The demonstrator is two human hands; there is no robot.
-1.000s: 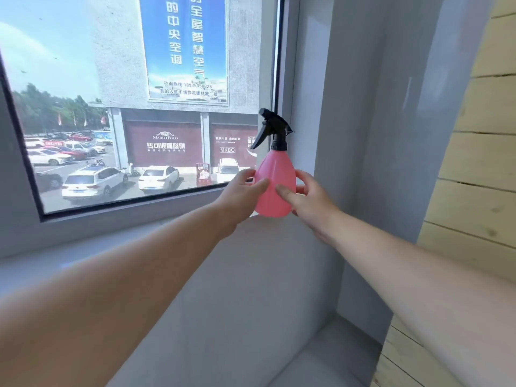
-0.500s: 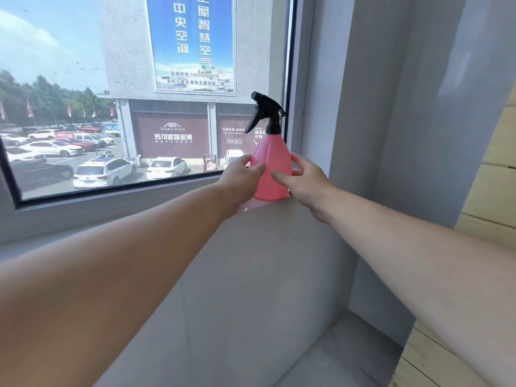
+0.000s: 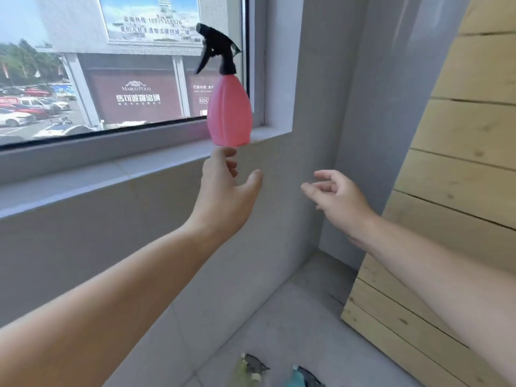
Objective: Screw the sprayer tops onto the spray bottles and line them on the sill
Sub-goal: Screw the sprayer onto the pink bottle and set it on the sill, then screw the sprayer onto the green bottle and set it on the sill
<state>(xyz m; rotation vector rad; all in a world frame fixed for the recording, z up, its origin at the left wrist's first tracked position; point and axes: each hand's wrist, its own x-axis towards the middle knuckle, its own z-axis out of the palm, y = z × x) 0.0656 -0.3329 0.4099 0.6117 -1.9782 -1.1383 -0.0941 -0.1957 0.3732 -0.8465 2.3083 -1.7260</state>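
While the pink bottle [image 3: 229, 113] stands upright on the sill [image 3: 156, 163], long axis vertical, its black sprayer top [image 3: 217, 50] is screwed on, with nozzle and trigger pointing left along the window [image 3: 111, 65]. It sits at the sill's right end, near the wall corner. Left hand [image 3: 226, 185] below the bottle base, fingers loosely curled, holding nothing; whether a fingertip touches the base, cannot tell. Right hand [image 3: 339, 196] further right, fingers spread and empty. Half a second ago both hands clasped the bottle; now both are off it and lower. On the floor [image 3: 293, 317], near edge: a green bottle [image 3: 248, 367] and a blue bottle [image 3: 298, 378], partly cut off.
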